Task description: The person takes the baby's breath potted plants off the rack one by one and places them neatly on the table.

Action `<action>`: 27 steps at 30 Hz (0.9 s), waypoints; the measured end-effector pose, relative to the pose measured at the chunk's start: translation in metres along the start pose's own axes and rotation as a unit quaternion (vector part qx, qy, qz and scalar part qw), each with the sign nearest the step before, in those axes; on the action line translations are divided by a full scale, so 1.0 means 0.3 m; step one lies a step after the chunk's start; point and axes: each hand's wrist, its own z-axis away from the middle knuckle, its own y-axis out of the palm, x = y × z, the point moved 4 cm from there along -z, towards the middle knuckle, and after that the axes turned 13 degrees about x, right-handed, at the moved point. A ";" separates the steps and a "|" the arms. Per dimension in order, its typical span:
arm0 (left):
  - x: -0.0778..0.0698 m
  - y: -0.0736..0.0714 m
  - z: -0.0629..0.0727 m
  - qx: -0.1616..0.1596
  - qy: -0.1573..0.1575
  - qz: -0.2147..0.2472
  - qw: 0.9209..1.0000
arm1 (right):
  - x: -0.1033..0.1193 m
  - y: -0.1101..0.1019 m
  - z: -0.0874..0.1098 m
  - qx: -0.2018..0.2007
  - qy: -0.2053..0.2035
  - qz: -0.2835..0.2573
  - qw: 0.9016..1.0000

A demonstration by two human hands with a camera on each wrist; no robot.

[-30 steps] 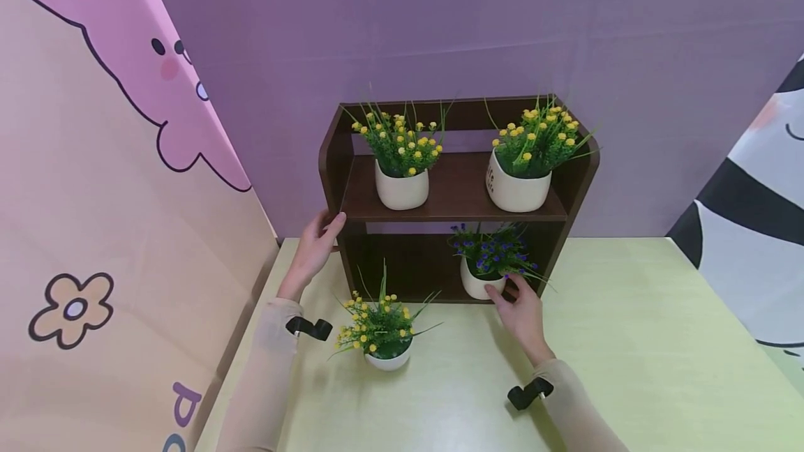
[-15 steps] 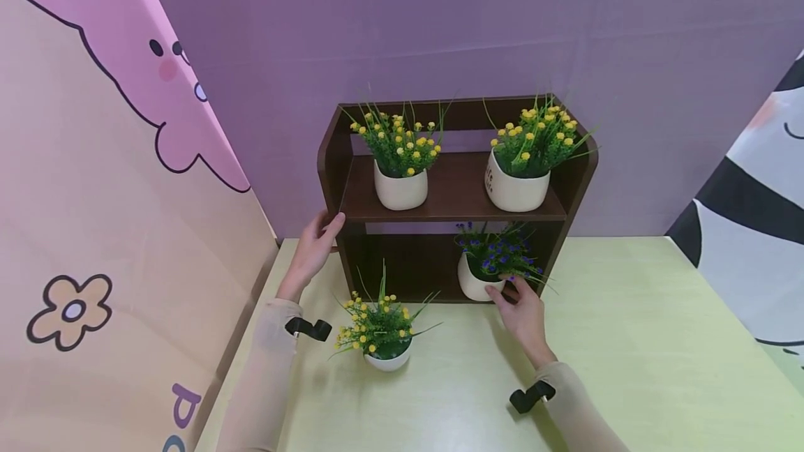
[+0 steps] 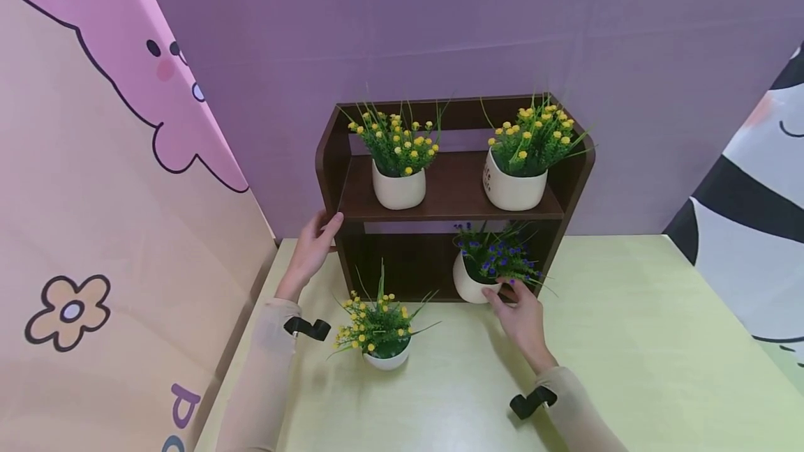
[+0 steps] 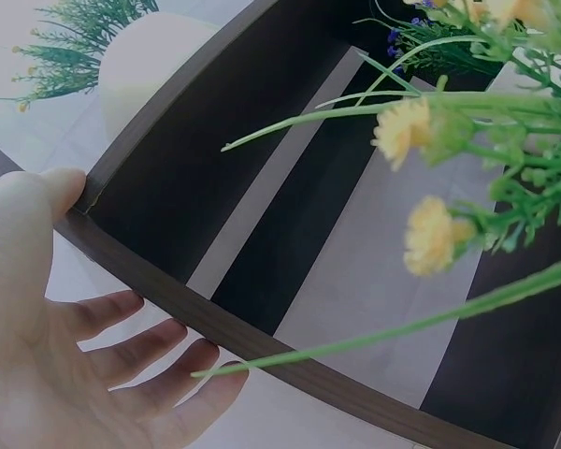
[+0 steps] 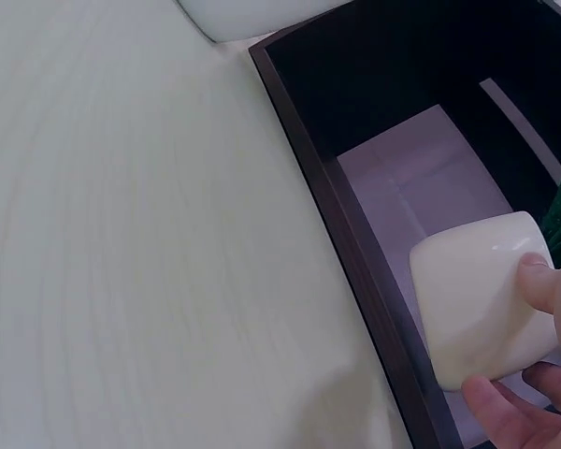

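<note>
My right hand (image 3: 518,309) grips a white flowerpot (image 3: 467,281) with small purple-blue flowers at its right side, thumb low in front and fingers near the rim. The pot leans a little to the left at the front of the lower level of a dark brown two-tier shelf (image 3: 455,190). In the right wrist view, thumb and fingers hold the white pot (image 5: 477,299) from one side. My left hand (image 3: 308,257) holds the shelf's left side panel. The left wrist view shows its thumb over the panel's front edge and its fingers (image 4: 168,355) along the outer side.
On the upper level stand two white pots of yellow flowers, a left pot (image 3: 398,187) and a right lettered pot (image 3: 515,183). Another yellow-flowered pot (image 3: 386,358) stands on the pale table (image 3: 628,340) before the shelf, between my forearms. A purple wall (image 3: 440,19) rises behind.
My right hand has shifted the purple-blue flowerpot slightly left and toward the front edge, and it leans more. The left hand keeps its place on the shelf.
</note>
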 end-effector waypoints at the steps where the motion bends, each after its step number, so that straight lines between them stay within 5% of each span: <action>1: 0.002 -0.001 0.000 0.000 0.000 -0.001 1.000 | 0.004 0.000 0.002 -0.001 -0.001 0.002 1.000; 19: 0.012 -0.010 0.006 0.002 0.002 -0.001 1.000 | 0.076 0.019 0.082 0.007 -0.035 0.022 0.999; 27: 0.005 -0.010 0.001 0.005 0.006 -0.001 1.000 | 0.086 0.037 0.134 0.035 -0.018 0.008 0.999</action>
